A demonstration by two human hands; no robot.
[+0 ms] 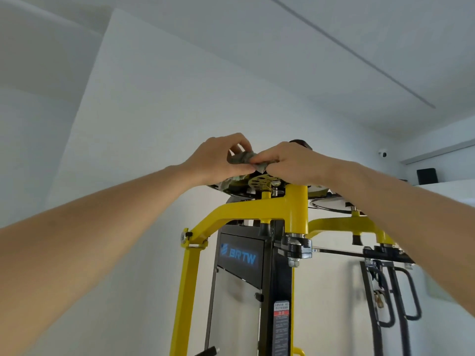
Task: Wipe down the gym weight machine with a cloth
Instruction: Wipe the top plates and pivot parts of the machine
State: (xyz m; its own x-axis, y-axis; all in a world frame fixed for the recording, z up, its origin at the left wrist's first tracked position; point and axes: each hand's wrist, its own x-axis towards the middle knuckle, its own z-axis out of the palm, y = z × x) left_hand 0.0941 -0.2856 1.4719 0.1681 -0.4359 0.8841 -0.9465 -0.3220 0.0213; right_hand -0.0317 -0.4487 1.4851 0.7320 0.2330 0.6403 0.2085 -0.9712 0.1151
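Observation:
A yellow and black weight machine (257, 209) fills the lower middle of the head view, seen from below. Both arms reach up to its top. My left hand (218, 158) and my right hand (293, 163) pinch a crumpled grey-green cloth (244, 158) between them, right above the round perforated yellow disc (261, 182) and dark pulley plate at the machine's top. Part of the cloth hangs down under my left hand onto the plate. The top surface of the plate is hidden from this low angle.
A black shroud with a blue logo (240, 255) covers the weight stack. Black handles (395, 294) hang at the right. White wall and ceiling surround the machine. A small white camera (383, 153) sits high on the right wall, beside a dark box (426, 176) on a ledge.

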